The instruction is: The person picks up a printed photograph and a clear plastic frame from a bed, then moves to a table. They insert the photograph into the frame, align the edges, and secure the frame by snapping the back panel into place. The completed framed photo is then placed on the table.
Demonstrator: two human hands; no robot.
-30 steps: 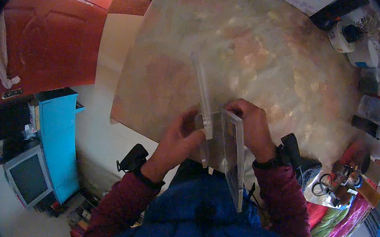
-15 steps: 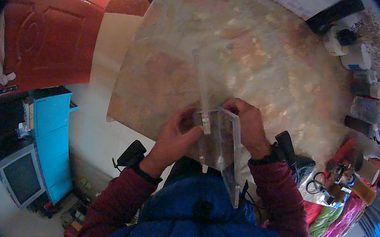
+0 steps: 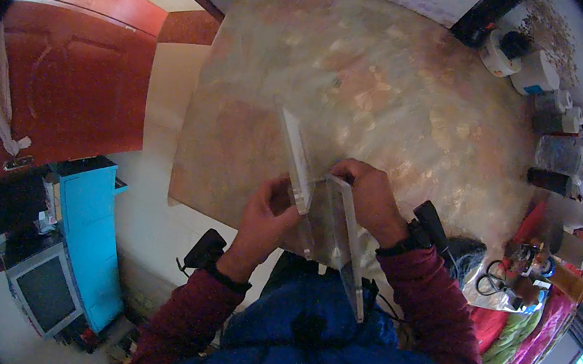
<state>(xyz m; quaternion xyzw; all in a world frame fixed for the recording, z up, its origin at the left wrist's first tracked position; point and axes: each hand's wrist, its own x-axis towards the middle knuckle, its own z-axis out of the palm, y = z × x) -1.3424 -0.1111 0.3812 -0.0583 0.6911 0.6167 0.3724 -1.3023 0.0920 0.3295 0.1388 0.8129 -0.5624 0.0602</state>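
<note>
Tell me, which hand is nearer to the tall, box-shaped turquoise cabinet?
Left. The left hand is to the right of the turquoise cabinet, holding a flat, clear plastic panel; the right hand is farther right, at another clear panel.

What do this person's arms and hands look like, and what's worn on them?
The left hand and right hand are ungloved. Both arms have maroon sleeves; each wrist wears a dark strap with a black, boxy device.
</note>
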